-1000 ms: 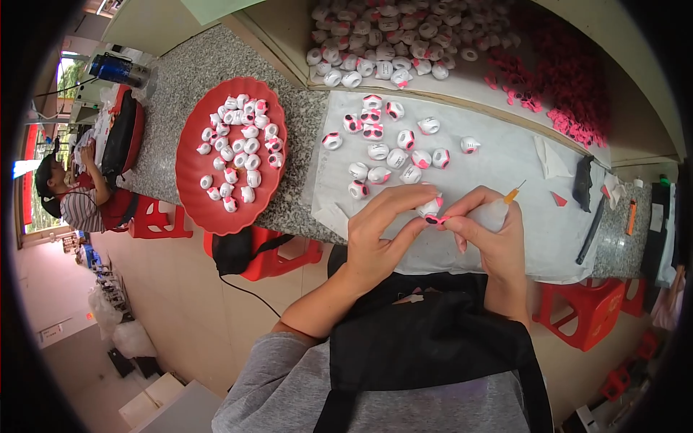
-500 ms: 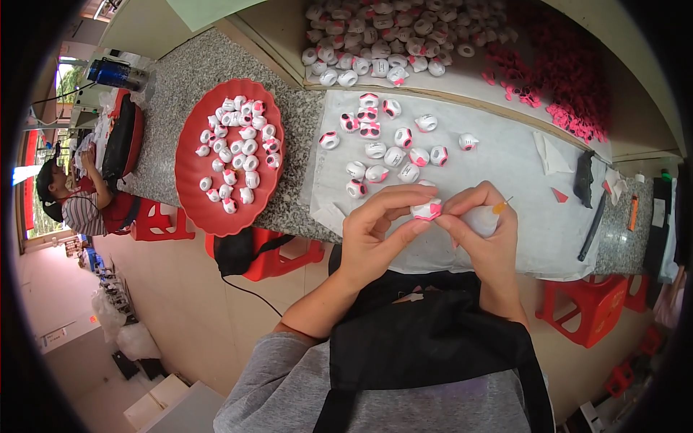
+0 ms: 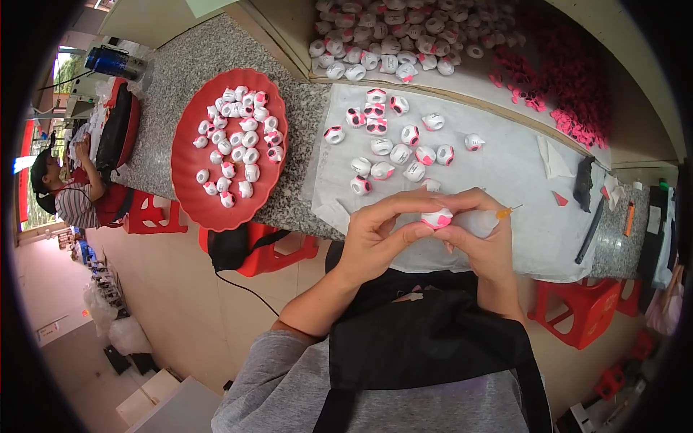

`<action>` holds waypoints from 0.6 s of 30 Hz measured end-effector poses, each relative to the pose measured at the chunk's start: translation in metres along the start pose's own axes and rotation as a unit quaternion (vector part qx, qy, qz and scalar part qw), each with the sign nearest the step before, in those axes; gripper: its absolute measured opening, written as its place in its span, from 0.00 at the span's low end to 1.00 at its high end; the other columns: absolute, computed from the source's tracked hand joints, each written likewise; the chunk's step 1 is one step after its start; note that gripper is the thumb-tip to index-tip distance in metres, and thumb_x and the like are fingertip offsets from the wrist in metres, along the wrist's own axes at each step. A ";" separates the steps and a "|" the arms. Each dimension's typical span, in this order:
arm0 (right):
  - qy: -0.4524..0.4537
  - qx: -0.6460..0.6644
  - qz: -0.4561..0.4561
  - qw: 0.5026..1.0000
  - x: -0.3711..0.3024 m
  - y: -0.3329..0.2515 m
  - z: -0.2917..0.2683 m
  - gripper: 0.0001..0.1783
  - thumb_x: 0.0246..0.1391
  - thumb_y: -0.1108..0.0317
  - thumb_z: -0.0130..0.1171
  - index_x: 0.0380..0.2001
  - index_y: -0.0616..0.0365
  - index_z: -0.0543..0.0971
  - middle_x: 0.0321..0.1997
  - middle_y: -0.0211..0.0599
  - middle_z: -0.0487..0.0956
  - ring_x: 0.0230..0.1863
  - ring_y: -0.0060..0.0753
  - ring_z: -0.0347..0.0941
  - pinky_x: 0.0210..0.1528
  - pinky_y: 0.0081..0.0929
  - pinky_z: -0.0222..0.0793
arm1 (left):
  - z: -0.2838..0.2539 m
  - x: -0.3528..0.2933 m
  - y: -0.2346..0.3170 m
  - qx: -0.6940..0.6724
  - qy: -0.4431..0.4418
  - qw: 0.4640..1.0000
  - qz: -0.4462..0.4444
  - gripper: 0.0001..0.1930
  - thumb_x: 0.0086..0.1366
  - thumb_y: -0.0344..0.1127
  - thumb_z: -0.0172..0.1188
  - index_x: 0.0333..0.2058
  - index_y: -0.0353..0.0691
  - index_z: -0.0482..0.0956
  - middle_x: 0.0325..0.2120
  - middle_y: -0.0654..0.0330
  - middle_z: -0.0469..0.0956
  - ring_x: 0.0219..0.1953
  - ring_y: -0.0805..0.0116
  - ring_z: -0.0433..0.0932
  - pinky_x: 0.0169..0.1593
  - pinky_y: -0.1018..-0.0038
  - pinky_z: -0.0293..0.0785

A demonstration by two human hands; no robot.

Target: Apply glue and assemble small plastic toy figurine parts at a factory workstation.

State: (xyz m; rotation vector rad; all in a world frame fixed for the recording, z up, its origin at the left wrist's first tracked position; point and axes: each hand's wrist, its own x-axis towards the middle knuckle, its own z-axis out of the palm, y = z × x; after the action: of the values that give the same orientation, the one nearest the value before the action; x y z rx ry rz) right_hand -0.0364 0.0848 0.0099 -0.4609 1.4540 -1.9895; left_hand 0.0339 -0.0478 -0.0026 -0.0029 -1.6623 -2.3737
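Between my fingertips is a small white cat-head figure with a pink piece on its face point(image 3: 436, 218). My left hand point(image 3: 369, 242) pinches it from the left, forefinger above and thumb below. My right hand point(image 3: 491, 249) touches it from the right with thumb and forefinger. A translucent squeeze bottle point(image 3: 482, 224) with an orange needle tip point(image 3: 504, 213) is tucked in that same right hand; its lower part is hidden by the fingers. Just beyond my hands, several similar white-and-pink heads point(image 3: 400, 154) lie loose on white paper point(image 3: 498, 180).
On the left stands a red scalloped tray point(image 3: 189, 169) holding many heads. A bin with piled white heads point(image 3: 390, 43) and pink pieces point(image 3: 581, 108) borders the far side. Dark strips point(image 3: 590, 231) lie at right. Red stools point(image 3: 577, 310) stand below. Another person point(image 3: 72, 187) sits far left.
My right thumb and forefinger have closed in on the head, which has turned so more pink faces up. The bottle stays in my right hand. The whole view has shifted slightly.
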 end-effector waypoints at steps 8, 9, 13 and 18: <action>0.007 0.024 0.014 1.000 -0.003 0.003 0.000 0.14 0.34 0.78 0.58 0.28 0.67 0.69 0.26 0.40 0.71 0.19 0.20 0.65 0.17 0.13 0.59 | -0.002 0.000 -0.004 0.028 -0.006 0.999 0.044 0.11 0.49 0.24 0.53 0.34 0.33 0.71 0.34 0.56 0.72 0.41 0.67 0.68 0.54 0.64 0.50; 0.010 0.021 0.014 1.000 -0.003 0.003 0.000 0.14 0.34 0.78 0.59 0.28 0.66 0.69 0.25 0.40 0.71 0.19 0.20 0.65 0.17 0.13 0.59 | -0.001 0.000 -0.004 0.029 -0.006 0.999 0.045 0.11 0.49 0.24 0.53 0.34 0.33 0.71 0.34 0.56 0.72 0.41 0.67 0.68 0.54 0.64 0.50; 0.016 0.019 0.022 0.999 -0.003 0.004 0.000 0.14 0.33 0.78 0.59 0.28 0.66 0.69 0.24 0.38 0.71 0.19 0.20 0.65 0.16 0.13 0.59 | 0.000 -0.001 -0.005 0.020 0.002 0.999 0.034 0.10 0.50 0.25 0.52 0.34 0.33 0.71 0.34 0.56 0.71 0.40 0.67 0.68 0.54 0.65 0.50; 0.031 0.027 0.013 0.999 -0.002 0.005 0.000 0.14 0.34 0.77 0.58 0.30 0.65 0.71 0.20 0.33 0.70 0.17 0.16 0.63 0.16 0.12 0.56 | 0.005 -0.003 -0.005 -0.032 0.006 0.999 0.001 0.11 0.51 0.24 0.51 0.36 0.31 0.69 0.36 0.55 0.70 0.40 0.70 0.68 0.54 0.69 0.50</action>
State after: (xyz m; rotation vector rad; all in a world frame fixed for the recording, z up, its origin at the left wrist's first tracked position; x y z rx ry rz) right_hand -0.0337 0.0854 0.0052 -0.3569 1.4329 -2.0334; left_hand 0.0351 -0.0412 -0.0060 -0.0001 -1.5796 -2.4201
